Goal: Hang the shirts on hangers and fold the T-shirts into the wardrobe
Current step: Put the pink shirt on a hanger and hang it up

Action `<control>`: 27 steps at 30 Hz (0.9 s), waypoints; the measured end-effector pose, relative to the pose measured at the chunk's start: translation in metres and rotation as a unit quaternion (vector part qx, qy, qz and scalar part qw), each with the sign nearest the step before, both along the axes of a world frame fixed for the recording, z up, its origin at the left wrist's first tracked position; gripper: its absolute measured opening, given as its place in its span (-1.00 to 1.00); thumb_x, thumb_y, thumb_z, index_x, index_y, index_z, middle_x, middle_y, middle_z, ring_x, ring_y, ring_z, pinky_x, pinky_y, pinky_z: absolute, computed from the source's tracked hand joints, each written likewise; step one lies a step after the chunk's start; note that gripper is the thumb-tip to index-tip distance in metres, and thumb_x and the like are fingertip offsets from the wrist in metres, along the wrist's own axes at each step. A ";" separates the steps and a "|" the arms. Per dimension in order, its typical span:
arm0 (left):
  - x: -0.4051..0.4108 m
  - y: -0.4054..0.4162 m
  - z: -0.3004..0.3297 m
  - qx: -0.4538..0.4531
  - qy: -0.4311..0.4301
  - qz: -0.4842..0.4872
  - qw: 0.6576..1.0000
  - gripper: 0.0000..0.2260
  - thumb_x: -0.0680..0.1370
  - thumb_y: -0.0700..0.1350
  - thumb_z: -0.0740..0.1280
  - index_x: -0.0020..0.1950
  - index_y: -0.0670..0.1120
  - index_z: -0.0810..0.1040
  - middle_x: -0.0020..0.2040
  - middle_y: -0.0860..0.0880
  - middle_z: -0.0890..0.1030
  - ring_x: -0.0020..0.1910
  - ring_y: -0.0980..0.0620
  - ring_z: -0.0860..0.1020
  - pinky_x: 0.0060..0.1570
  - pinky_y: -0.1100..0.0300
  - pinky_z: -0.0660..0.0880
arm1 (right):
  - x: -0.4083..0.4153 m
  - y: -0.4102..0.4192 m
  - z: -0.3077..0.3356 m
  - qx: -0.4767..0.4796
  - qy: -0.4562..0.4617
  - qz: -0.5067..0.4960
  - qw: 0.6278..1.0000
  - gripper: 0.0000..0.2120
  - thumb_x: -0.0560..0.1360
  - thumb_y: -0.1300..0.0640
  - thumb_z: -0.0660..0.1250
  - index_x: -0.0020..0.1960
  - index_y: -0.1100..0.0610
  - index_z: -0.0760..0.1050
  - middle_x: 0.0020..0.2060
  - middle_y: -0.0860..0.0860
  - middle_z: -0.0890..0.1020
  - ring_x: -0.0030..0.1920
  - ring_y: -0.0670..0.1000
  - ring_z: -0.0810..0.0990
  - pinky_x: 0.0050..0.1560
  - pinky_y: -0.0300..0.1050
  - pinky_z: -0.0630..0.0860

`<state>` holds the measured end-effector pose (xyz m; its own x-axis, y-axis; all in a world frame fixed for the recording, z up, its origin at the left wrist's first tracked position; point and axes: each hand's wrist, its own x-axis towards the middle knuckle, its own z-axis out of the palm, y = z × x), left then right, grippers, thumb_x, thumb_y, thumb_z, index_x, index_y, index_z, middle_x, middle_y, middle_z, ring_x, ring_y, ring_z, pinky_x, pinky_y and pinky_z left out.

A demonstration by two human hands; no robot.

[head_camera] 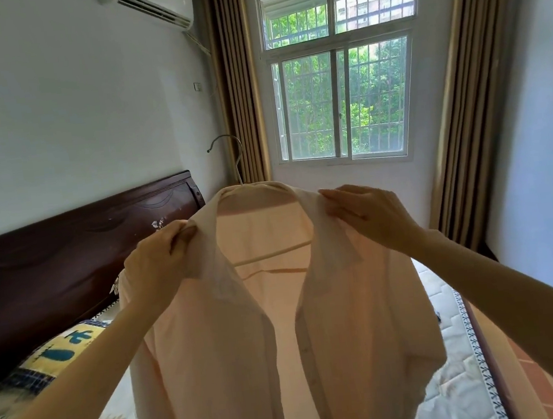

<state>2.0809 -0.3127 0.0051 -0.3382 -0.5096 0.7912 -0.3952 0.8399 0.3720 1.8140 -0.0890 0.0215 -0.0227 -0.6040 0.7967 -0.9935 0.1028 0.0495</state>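
Head view shows me a pale peach shirt (282, 329) held up in the air over the bed (461, 391), already draped on a hanger (233, 159) whose metal hook rises above the collar. My left hand (157, 260) pinches the left collar and shoulder with its fingers (181, 234) curled tight on the cloth. My right hand (369, 216) rests on the right collar edge with fingers stretched out, thumb hidden.
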 end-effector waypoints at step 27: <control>0.016 0.013 0.011 0.080 0.033 -0.028 0.996 -0.56 0.49 0.20 0.11 0.10 0.03 0.66 -0.07 -0.06 0.68 -0.01 -0.16 0.59 -0.09 0.06 0.36 | -0.015 0.012 0.002 -0.142 0.263 -0.024 0.954 -0.76 0.51 0.27 0.36 0.15 0.30 0.62 -0.06 0.17 0.69 -0.15 0.16 0.68 -0.22 -0.01 0.65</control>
<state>2.0971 -0.2993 0.0164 -0.3196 -0.6123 0.7231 -0.3186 0.7882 0.5266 1.7989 -0.0771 0.0237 0.4037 -0.3714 0.8361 -0.8321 0.2309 0.5043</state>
